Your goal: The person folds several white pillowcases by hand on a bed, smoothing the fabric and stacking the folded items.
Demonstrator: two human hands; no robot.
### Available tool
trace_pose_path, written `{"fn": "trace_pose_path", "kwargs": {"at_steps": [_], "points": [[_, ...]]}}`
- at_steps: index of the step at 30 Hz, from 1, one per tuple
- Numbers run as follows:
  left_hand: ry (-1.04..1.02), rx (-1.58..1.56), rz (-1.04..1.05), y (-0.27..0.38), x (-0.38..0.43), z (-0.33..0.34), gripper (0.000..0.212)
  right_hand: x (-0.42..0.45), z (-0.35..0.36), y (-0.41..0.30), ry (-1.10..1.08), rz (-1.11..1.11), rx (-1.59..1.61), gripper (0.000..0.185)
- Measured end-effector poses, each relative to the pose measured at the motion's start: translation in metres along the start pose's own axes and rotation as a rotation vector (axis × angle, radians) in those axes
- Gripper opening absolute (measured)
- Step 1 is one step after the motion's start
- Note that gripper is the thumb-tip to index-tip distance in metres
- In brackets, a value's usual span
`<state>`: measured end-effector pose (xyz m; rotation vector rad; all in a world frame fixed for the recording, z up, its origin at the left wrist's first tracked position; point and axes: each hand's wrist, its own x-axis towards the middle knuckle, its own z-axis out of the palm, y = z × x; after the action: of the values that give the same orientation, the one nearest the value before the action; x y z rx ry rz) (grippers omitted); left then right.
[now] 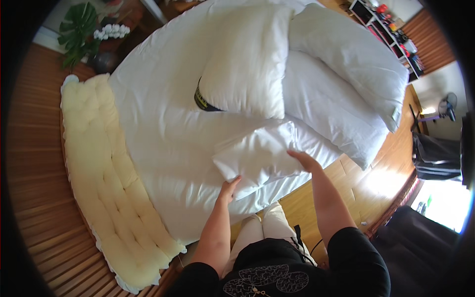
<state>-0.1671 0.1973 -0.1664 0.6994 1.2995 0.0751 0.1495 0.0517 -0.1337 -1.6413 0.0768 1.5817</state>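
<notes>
A white cloth (256,156), folded and shiny like bed linen, is spread between my hands above the near side of the bed. My left hand (229,190) pinches its near left edge, thumb on top. At the right edge, my right hand (302,160) holds the cloth with the fingers partly hidden beneath it. Just beyond lies a plump white pillow (246,63) with a dark label (204,102) at its lower left corner. Two more white pillows, an upper one (345,55) and a lower one (330,104), overlap to the right.
A white sheet (167,148) covers the mattress. Along its left end runs a cream tufted headboard cushion (107,178) against wood slats. A leafy plant (78,33) stands at the back left, a shelf (386,37) at the back right, and a fan (448,105) on the right.
</notes>
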Motion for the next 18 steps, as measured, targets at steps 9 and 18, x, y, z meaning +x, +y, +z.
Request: {"fn": "trace_pose_path", "kwargs": {"at_steps": [9, 18], "points": [[-0.407, 0.210, -0.349, 0.036, -0.094, 0.076, 0.049, -0.225, -0.072, 0.092, 0.175, -0.183, 0.598, 0.041], [-0.786, 0.535, -0.341, 0.010, -0.110, 0.380, 0.045, -0.388, -0.236, 0.158, 0.590, -0.511, 0.818, 0.037]]}}
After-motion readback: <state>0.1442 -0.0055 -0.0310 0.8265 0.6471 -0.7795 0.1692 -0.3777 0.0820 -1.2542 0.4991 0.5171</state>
